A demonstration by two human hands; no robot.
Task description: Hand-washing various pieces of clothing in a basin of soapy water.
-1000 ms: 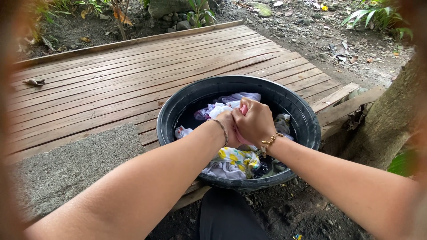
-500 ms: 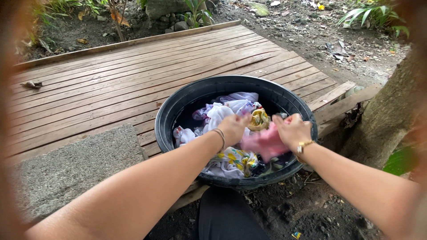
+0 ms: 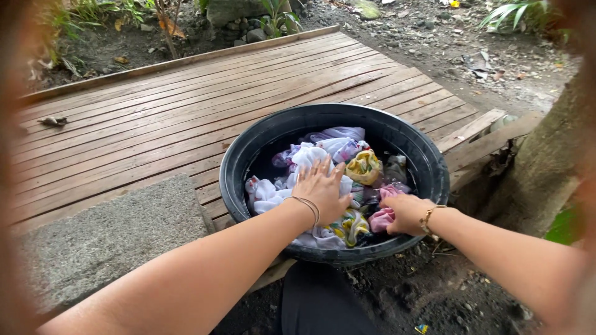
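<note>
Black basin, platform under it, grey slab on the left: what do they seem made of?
Basin: probably plastic or rubber, with a smooth, slightly glossy black wall. Platform: weathered wood, with parallel grained slats and gaps. Slab: likely concrete, with a rough, speckled matte grey face.

The basin sits on the near right corner of the wooden deck, with wet clothes heaped inside it. In the basin, the left hand lies flat on the heap, and the right hand rests on a bunched cloth near the basin's near right rim. A concrete slab lies left of the basin, a tree trunk right of it.
</note>
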